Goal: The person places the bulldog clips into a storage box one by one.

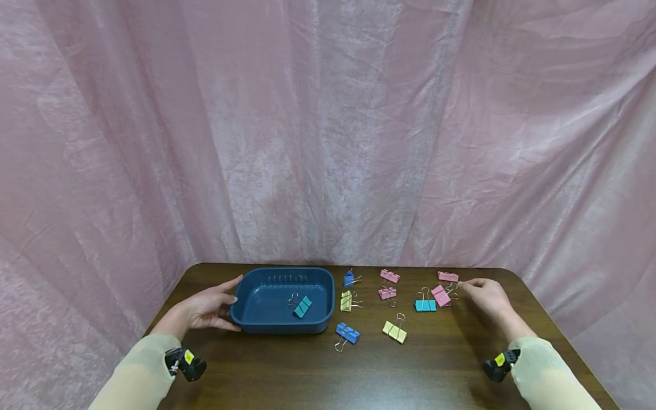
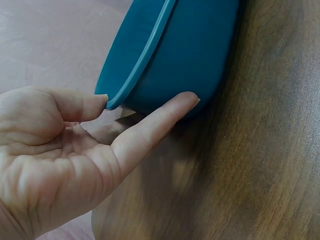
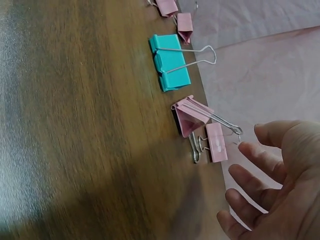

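At the left end of a blue plastic basin (image 1: 282, 329), my left hand (image 1: 207, 307) holds its side. In the left wrist view the thumb (image 2: 87, 104) meets the rim and a long finger (image 2: 160, 120) lies against the outer wall. A teal binder clip (image 1: 303, 307) lies inside the basin. My right hand (image 1: 487, 296) is at the wire handle of a pink binder clip (image 3: 192, 116), thumb and forefinger tips apart around the handle's end. A second pink binder clip (image 3: 216, 142) lies beside it, and a turquoise binder clip (image 3: 171, 62) sits nearby.
Between the basin and my right hand, blue clips (image 1: 348, 332), yellow clips (image 1: 394, 331) and more pink clips (image 1: 390, 276) lie scattered on the brown wooden table (image 1: 318, 376). A pink curtain (image 1: 328, 142) hangs behind the table's far edge.
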A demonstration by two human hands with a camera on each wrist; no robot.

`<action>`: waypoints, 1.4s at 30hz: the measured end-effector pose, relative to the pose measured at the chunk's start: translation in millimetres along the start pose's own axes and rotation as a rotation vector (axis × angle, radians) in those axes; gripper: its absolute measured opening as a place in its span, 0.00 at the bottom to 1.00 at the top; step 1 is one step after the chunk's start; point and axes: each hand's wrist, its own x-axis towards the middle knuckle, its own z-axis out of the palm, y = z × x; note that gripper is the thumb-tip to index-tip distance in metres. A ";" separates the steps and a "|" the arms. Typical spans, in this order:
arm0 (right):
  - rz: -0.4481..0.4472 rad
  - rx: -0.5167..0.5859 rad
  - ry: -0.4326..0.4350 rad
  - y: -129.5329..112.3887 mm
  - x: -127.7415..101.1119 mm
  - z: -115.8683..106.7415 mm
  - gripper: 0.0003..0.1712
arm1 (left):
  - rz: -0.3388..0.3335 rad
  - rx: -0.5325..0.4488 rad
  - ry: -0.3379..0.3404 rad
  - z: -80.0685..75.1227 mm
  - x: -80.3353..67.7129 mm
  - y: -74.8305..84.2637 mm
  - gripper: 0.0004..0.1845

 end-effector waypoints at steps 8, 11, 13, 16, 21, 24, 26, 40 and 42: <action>0.039 0.061 -0.010 0.3 2.6 7.9 0.27 | -0.006 0.001 -0.006 -0.2 -0.5 0.7 0.36; 0.050 0.073 -0.018 1.8 4.4 9.5 0.28 | -0.008 0.003 -0.004 -0.2 -0.8 1.1 0.36; 0.056 0.083 -0.022 2.1 5.0 10.0 0.29 | -0.007 0.004 -0.006 -0.1 -1.2 1.5 0.36; 0.067 0.096 -0.025 2.2 5.3 10.5 0.29 | -0.005 0.003 -0.011 0.2 -1.7 2.1 0.36; 0.060 0.098 -0.013 2.8 6.0 11.0 0.28 | 0.000 -0.001 -0.026 0.3 -1.9 2.1 0.36; 0.046 0.084 0.000 3.7 6.6 10.9 0.27 | 0.007 0.005 -0.059 -0.3 -1.7 2.1 0.36; 0.039 0.076 0.003 4.4 7.3 10.8 0.27 | 0.015 0.014 -0.080 -0.8 -1.4 2.3 0.36; 0.052 0.075 -0.011 3.5 8.9 13.4 0.27 | 0.010 0.008 -0.028 -0.6 0.7 0.9 0.36; 0.049 0.078 -0.009 3.2 8.6 14.2 0.26 | 0.011 0.006 -0.030 -0.5 0.7 0.8 0.36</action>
